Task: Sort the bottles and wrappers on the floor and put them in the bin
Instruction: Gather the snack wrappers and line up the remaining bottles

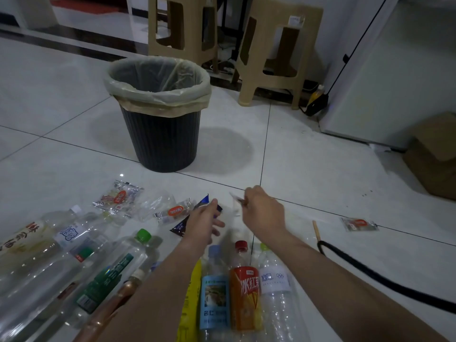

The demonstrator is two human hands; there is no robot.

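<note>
While both arms reach out over the mess on the tiled floor (308,156), the right hand (265,212) is pinching a clear bit of wrapper (235,203) between thumb and fingertips, lifted a little off the tiles. The left hand (203,222) has its fingers closed on a dark blue wrapper (195,215), which pokes out above and below the hand.

The bin (160,112) stands upright just beyond the pile, black ribbed plastic with a pale bag folded over the rim. From here the inside looks like only the liner.

Left of the hands there are clear snack wrappers (118,197) with orange labels lying flat. One more small wrapper (359,223) sits well apart on the right, near a wooden stick (316,230) and a black cable (382,277).

The bottles lie on their sides nearest the camera: a green-capped bottle (116,265) on the left, and under the arms a blue-label bottle (214,290), an orange tea bottle (244,287) with a red cap and a clear bottle (275,280) side by side, touching.

Two beige stools (276,58) stand behind the bin, and a cardboard box (436,154) is at the far right.
</note>
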